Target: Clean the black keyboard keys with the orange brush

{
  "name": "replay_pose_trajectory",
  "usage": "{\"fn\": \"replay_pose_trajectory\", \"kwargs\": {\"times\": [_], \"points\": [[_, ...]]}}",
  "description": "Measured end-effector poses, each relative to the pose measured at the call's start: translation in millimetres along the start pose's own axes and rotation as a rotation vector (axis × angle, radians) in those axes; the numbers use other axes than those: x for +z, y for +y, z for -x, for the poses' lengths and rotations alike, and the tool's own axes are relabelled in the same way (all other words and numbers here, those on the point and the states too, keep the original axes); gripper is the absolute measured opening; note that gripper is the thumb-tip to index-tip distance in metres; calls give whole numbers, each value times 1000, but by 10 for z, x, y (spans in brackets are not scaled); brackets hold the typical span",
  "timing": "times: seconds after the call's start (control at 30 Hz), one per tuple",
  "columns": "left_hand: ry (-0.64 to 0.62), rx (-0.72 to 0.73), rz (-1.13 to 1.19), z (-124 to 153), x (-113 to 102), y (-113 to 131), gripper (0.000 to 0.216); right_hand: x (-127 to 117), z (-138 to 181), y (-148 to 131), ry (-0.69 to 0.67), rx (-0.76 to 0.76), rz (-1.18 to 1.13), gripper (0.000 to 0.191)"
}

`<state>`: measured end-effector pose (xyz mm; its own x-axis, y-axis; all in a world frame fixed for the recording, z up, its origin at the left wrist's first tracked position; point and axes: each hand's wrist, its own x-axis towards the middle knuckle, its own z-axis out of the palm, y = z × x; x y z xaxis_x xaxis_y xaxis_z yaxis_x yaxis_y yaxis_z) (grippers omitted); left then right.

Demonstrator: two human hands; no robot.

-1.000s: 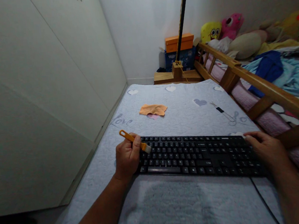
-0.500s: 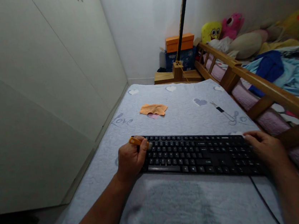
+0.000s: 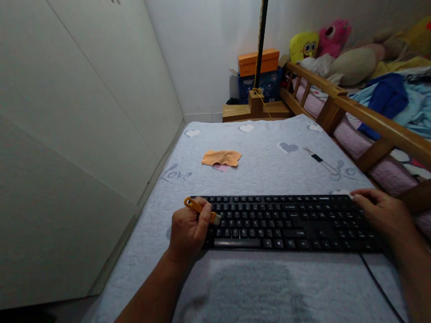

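A black keyboard (image 3: 284,221) lies across a pale blue quilted mattress (image 3: 253,147) in front of me. My left hand (image 3: 188,232) is closed on a small orange-handled brush (image 3: 195,206), whose pale bristles rest on the keys at the keyboard's left end. My right hand (image 3: 385,215) lies on the keyboard's right end, fingers curled over its far corner and holding it. The keyboard's black cable (image 3: 377,283) runs off toward me at the lower right.
An orange cloth (image 3: 221,157) and a thin black-handled tool (image 3: 318,158) lie farther back on the mattress. White wardrobe doors (image 3: 59,122) stand along the left. A wooden bed rail (image 3: 383,127) with clothes and plush toys (image 3: 318,41) runs along the right. Boxes (image 3: 259,71) sit at the far wall.
My left hand has shifted the brush a little along the left keys, its handle first dropping low, then tilting up again. My right hand and the keyboard have stayed put.
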<state>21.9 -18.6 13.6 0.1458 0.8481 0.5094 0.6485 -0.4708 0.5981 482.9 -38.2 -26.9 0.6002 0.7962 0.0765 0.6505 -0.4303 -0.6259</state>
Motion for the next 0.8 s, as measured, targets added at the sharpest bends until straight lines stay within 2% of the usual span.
{"fn": "replay_pose_trajectory", "kwargs": {"times": [0.1, 0.2, 0.4, 0.53, 0.67, 0.8], "points": [[77, 11, -46, 5, 0, 3, 30, -10, 10, -25, 1, 6, -5, 46], [100, 38, -95, 4, 8, 10, 27, -25, 30, -72, 4, 14, -6, 46], [85, 117, -89, -3, 29, 9, 25, -24, 48, -78, 23, -3, -19, 42], [22, 144, -56, 0, 40, -11, 28, -15, 38, -40, 16, -16, -13, 43], [-19, 86, 29, 1, 20, -8, 30, -19, 36, -31, 7, -5, -7, 45], [67, 21, 39, 7, -1, -2, 29, -23, 48, -53, -8, -9, -3, 45]]}}
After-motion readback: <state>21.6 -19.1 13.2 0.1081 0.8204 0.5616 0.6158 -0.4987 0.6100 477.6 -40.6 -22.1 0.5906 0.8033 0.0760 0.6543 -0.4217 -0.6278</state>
